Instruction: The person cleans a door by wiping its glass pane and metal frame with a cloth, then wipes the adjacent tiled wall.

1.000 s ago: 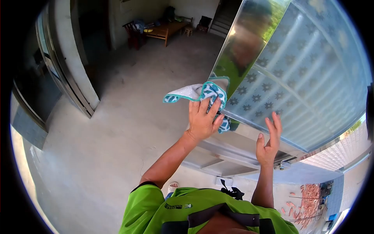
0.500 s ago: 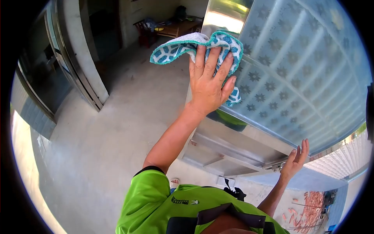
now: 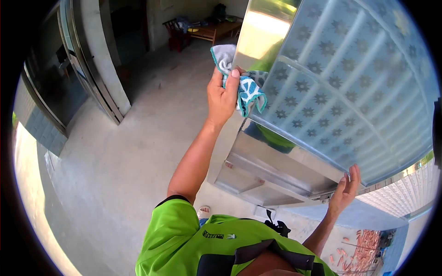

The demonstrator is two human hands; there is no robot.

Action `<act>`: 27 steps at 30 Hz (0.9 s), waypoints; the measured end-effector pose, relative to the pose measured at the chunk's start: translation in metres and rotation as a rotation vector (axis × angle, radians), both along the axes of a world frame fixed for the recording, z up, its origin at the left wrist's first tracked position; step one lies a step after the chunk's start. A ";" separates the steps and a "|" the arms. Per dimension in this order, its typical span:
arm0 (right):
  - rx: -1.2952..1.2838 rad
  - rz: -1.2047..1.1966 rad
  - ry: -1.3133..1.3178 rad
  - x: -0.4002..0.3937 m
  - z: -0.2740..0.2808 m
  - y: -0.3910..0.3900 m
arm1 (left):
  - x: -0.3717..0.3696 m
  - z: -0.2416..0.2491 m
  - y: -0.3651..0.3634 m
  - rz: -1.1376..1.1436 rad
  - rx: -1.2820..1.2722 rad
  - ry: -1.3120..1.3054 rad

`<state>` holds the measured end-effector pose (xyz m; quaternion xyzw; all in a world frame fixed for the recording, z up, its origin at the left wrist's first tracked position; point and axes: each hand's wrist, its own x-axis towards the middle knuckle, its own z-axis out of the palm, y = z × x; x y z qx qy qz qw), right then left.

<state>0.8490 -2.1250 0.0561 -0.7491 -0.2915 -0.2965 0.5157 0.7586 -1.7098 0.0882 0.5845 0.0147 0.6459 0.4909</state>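
My left hand (image 3: 223, 95) is closed on a cloth (image 3: 251, 92), white and grey with a blue pattern and teal edging. Thumb and fingers pinch it around the left edge of a shiny metal door frame (image 3: 262, 34). Frosted, star-patterned glass (image 3: 336, 83) fills the door beside it. Lower right, my right hand (image 3: 345, 192) has its fingers extended at the door's lower edge, holding nothing; whether it touches the frame is unclear.
A sliding door frame (image 3: 87, 69) stands at the left. Beyond the grey floor (image 3: 152, 138) are a wooden table (image 3: 207, 33) and a red chair (image 3: 177, 39). Reddish pieces (image 3: 366, 250) lie scattered lower right. A metal lower panel (image 3: 276, 161) sits below the glass.
My left hand has moved left and slightly down, from lying spread over the cloth on the frame's face to gripping it at the frame's edge. My right hand has shifted slightly.
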 end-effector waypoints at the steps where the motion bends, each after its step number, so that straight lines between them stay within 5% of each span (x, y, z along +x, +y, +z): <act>1: -0.003 -0.002 0.001 -0.001 -0.003 0.000 | -0.003 -0.008 0.003 -0.236 -0.140 0.015; 8: -0.028 -0.025 0.081 -0.008 -0.013 0.007 | -0.013 -0.130 -0.015 -0.107 -0.265 0.152; 15: -0.026 -0.044 0.076 -0.008 -0.007 0.007 | -0.011 -0.057 0.011 -0.343 -0.228 0.118; 19: 0.024 -0.159 -0.003 0.003 -0.003 -0.031 | -0.012 -0.063 0.010 -0.321 -0.264 0.189; 27: 0.105 -0.678 -0.082 0.061 -0.022 -0.152 | -0.015 -0.224 -0.022 -0.110 -0.409 0.392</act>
